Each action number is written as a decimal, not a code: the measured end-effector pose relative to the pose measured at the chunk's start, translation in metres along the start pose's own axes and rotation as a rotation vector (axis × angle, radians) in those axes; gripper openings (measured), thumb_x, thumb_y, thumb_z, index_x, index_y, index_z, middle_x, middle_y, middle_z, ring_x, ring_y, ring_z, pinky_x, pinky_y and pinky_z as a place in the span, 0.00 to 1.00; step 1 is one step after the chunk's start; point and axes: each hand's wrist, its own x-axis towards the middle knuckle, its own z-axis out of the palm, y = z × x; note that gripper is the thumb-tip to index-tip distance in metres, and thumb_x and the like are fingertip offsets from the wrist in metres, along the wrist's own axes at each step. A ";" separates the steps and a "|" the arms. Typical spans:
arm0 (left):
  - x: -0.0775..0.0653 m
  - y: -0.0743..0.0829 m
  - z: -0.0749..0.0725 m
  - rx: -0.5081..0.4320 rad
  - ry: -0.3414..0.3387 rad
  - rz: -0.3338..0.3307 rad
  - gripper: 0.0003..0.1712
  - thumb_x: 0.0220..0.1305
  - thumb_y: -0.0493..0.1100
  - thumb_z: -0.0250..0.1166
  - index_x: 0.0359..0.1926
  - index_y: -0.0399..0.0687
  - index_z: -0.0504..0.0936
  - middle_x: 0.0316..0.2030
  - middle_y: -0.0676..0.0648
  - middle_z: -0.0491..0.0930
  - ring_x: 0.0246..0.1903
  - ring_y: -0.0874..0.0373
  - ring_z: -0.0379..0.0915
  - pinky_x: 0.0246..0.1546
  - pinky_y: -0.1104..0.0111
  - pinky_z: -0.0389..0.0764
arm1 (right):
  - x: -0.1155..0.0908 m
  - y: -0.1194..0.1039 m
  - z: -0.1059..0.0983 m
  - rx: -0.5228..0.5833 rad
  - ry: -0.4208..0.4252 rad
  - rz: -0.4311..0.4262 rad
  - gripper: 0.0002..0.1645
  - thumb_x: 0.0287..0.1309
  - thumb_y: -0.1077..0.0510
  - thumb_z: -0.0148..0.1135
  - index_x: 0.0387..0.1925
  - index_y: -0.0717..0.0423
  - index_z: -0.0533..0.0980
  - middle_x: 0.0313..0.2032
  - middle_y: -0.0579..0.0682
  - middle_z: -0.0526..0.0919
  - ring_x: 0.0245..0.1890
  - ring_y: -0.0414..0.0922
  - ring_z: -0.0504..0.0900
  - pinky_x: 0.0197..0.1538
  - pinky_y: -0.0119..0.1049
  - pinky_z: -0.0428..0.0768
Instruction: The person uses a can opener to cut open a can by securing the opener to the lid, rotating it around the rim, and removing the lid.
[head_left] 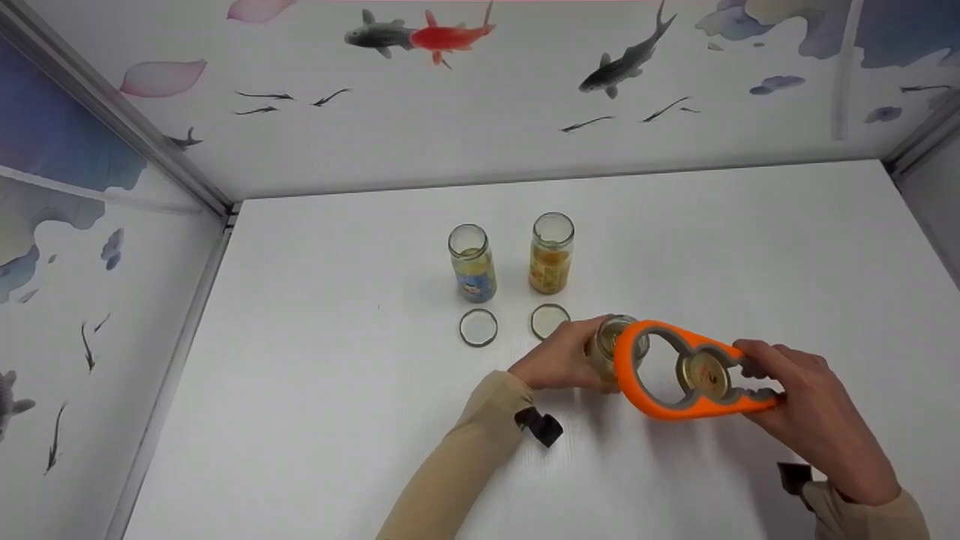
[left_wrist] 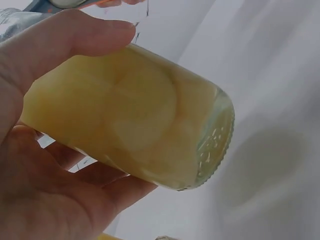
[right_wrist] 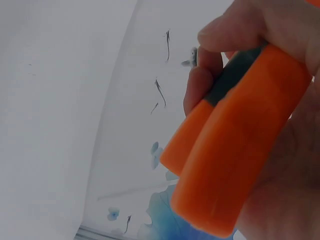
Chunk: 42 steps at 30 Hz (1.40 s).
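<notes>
My left hand (head_left: 559,358) grips a glass jar (left_wrist: 140,110) of pale yellow fruit in liquid, thumb on one side and fingers round the other. In the left wrist view the jar is tilted, its base to the right. Its lidless mouth lies beside the looped end of an orange jar opener (head_left: 628,375) in the head view. Curled round the opener's two handles is my right hand (head_left: 814,397). A gold lid (head_left: 705,375) sits between the opener's grey toothed inner edges. The right wrist view shows the orange handle ends (right_wrist: 235,150) jutting from the palm.
Two open glass jars stand farther back on the white table (head_left: 315,360), one with a blue label (head_left: 475,283), one with yellow-orange contents (head_left: 550,270). In front of them lie two lids, one left (head_left: 478,328) and one right (head_left: 549,320), close to my left hand. Printed panels (head_left: 510,112) border the table.
</notes>
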 end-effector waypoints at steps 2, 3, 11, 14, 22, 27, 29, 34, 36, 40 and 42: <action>0.005 -0.001 0.000 -0.015 0.006 -0.002 0.40 0.42 0.31 0.78 0.60 0.48 0.75 0.48 0.56 0.79 0.47 0.68 0.72 0.53 0.75 0.70 | -0.002 0.001 0.001 0.000 0.006 0.003 0.40 0.23 0.77 0.78 0.46 0.56 0.77 0.30 0.49 0.81 0.29 0.49 0.80 0.40 0.52 0.72; 0.008 -0.001 0.000 -0.021 0.007 -0.002 0.40 0.43 0.31 0.78 0.60 0.47 0.75 0.48 0.56 0.79 0.47 0.68 0.72 0.53 0.75 0.70 | -0.003 0.001 0.002 -0.005 0.008 0.006 0.40 0.23 0.77 0.78 0.46 0.56 0.77 0.30 0.49 0.82 0.29 0.49 0.80 0.39 0.52 0.73; 0.025 -0.006 -0.006 -0.074 0.005 -0.020 0.41 0.42 0.28 0.77 0.61 0.44 0.74 0.50 0.53 0.79 0.49 0.68 0.71 0.57 0.74 0.67 | -0.007 0.001 0.005 -0.014 0.012 0.029 0.39 0.25 0.77 0.77 0.46 0.57 0.77 0.30 0.50 0.82 0.28 0.50 0.79 0.37 0.50 0.74; 0.031 -0.008 -0.009 -0.081 0.009 -0.028 0.42 0.41 0.26 0.76 0.61 0.43 0.74 0.51 0.52 0.79 0.50 0.68 0.70 0.58 0.74 0.65 | -0.007 0.002 0.006 -0.023 0.019 0.021 0.38 0.24 0.77 0.77 0.46 0.57 0.77 0.29 0.49 0.81 0.28 0.48 0.79 0.36 0.47 0.75; 0.045 -0.014 -0.014 -0.018 0.032 -0.078 0.45 0.41 0.28 0.77 0.64 0.45 0.72 0.53 0.52 0.78 0.52 0.67 0.69 0.59 0.75 0.63 | -0.010 0.002 0.008 -0.013 0.022 0.031 0.38 0.24 0.78 0.76 0.45 0.55 0.77 0.28 0.46 0.81 0.28 0.47 0.78 0.37 0.45 0.73; 0.049 -0.020 -0.015 -0.053 0.041 -0.116 0.42 0.42 0.26 0.74 0.62 0.45 0.73 0.51 0.51 0.79 0.50 0.66 0.70 0.58 0.74 0.64 | -0.011 0.002 0.008 -0.025 0.017 0.019 0.38 0.23 0.77 0.77 0.44 0.55 0.78 0.28 0.46 0.81 0.28 0.46 0.78 0.35 0.41 0.75; 0.050 -0.021 -0.015 -0.065 0.043 -0.121 0.41 0.42 0.25 0.74 0.62 0.44 0.74 0.51 0.51 0.79 0.49 0.65 0.70 0.58 0.74 0.64 | -0.011 0.002 0.008 -0.028 0.011 0.017 0.38 0.23 0.77 0.77 0.44 0.55 0.78 0.28 0.47 0.81 0.28 0.46 0.78 0.34 0.42 0.76; 0.055 -0.022 -0.016 -0.069 0.047 -0.128 0.41 0.42 0.26 0.74 0.61 0.45 0.74 0.50 0.53 0.79 0.49 0.66 0.70 0.58 0.74 0.64 | -0.010 0.000 0.010 -0.030 0.001 0.026 0.38 0.24 0.77 0.76 0.45 0.55 0.77 0.28 0.47 0.81 0.28 0.46 0.77 0.33 0.43 0.77; 0.057 -0.023 -0.016 -0.076 0.047 -0.128 0.41 0.42 0.26 0.75 0.61 0.45 0.74 0.49 0.54 0.79 0.49 0.66 0.70 0.58 0.74 0.64 | -0.010 0.000 0.010 -0.031 -0.002 0.028 0.38 0.24 0.77 0.77 0.44 0.55 0.77 0.28 0.47 0.81 0.28 0.46 0.77 0.33 0.42 0.77; 0.062 -0.024 -0.016 -0.098 0.045 -0.124 0.40 0.42 0.26 0.75 0.60 0.45 0.75 0.48 0.55 0.79 0.48 0.65 0.70 0.57 0.73 0.65 | -0.010 -0.001 0.010 -0.037 -0.012 0.031 0.37 0.24 0.76 0.77 0.44 0.54 0.77 0.28 0.47 0.81 0.28 0.45 0.76 0.32 0.42 0.77; 0.064 -0.023 -0.017 -0.114 0.042 -0.124 0.40 0.42 0.26 0.75 0.59 0.44 0.75 0.46 0.56 0.79 0.47 0.65 0.71 0.56 0.73 0.66 | -0.010 -0.001 0.011 -0.041 -0.018 0.034 0.37 0.24 0.76 0.77 0.44 0.54 0.77 0.28 0.47 0.81 0.28 0.45 0.76 0.32 0.43 0.77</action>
